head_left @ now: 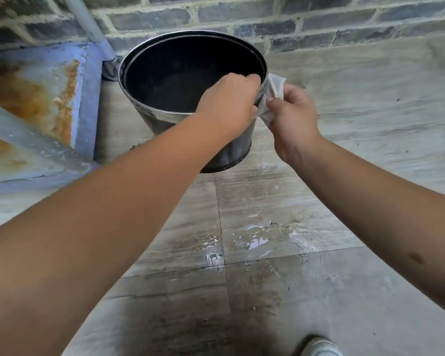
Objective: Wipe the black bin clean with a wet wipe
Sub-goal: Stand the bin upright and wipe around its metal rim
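Head-worn wide view, forward and down, close over the black bin (190, 80) and tiled floor (267, 253).

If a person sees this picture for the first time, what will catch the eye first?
The black bin in the upper middle, tilted toward the camera before a brick wall. The left hand grips its near rim while the right hand presses a white wet wipe on its outer side. Below, the tiled floor is wet.
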